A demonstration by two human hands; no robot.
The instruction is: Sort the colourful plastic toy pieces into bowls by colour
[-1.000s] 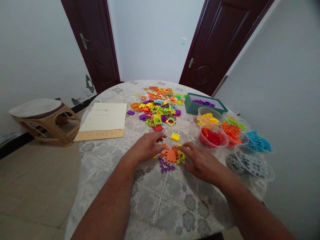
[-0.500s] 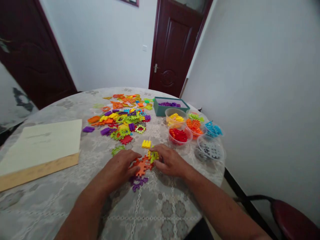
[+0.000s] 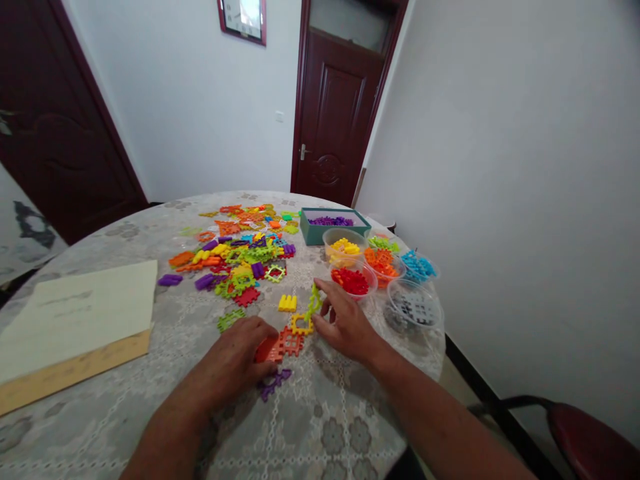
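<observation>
My right hand point(image 3: 345, 320) pinches a lime-green toothed building piece point(image 3: 314, 301), which stands on edge. Just below it lies a yellow frame-shaped piece point(image 3: 301, 325), touching an orange latticed piece point(image 3: 291, 341). My left hand point(image 3: 243, 353) has its thumb and fingers closed on a flat orange-red piece point(image 3: 269, 349) beside the latticed one. Nearer to me, a purple toothed piece point(image 3: 275, 384) rests by my left thumb. A small yellow ridged block point(image 3: 287, 303) sits beyond the hands, and a green piece point(image 3: 231, 320) lies beyond my left knuckles.
A heap of mixed pieces point(image 3: 245, 253) spreads over the table's far left. To the right stand a green box point(image 3: 313, 235) of purple pieces and several clear tubs, including one of red pieces point(image 3: 353, 281) and one of grey pieces point(image 3: 415, 308). Paper sheets point(image 3: 80, 307) lie left.
My right hand has lifted the lime-green piece up onto its edge, uncovering the yellow frame piece. My left hand stays on the orange-red piece. The view has tilted upward.
</observation>
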